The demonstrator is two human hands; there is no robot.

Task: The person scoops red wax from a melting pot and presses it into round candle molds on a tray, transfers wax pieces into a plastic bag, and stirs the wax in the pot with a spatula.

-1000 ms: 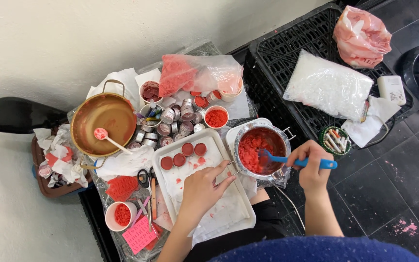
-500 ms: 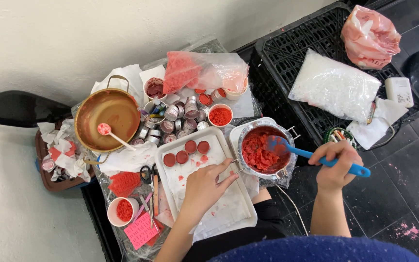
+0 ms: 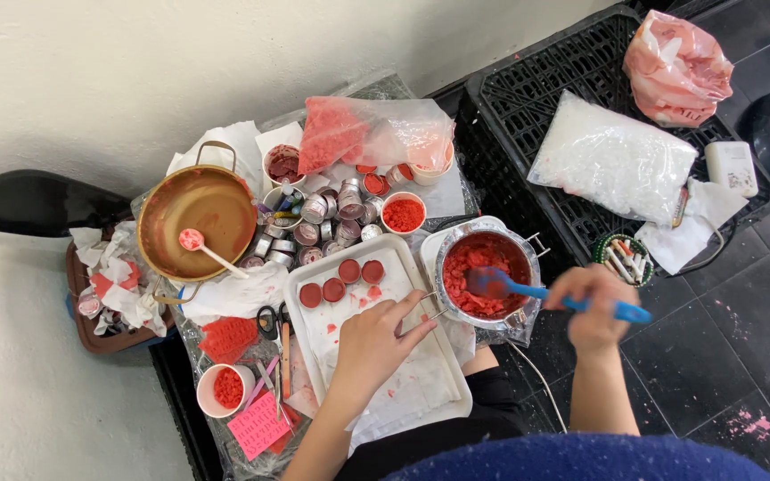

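At frame centre, the right hand [image 3: 592, 307] wraps its fingers around the light, stiff blue spatula [image 3: 528, 289] by its handle, stirring soft red wax chunks [image 3: 479, 267] in the steel pot [image 3: 485, 272], while the left hand [image 3: 376, 343] rests with spread fingers on the white tray [image 3: 309, 289].

The right hand [image 3: 592, 307] grips the handle of a blue spatula [image 3: 545, 292], whose blade rests in red lumps inside a small metal pot [image 3: 485, 272]. At nine o'clock from the pot, the left hand [image 3: 376, 343] lies flat on a white tray [image 3: 421, 392], with four red discs [image 3: 342, 280] at the tray's twelve o'clock end. At ten o'clock from the tray sit small tins [image 3: 323, 223] and a copper pan [image 3: 196, 223] holding a spoon [image 3: 207, 251].
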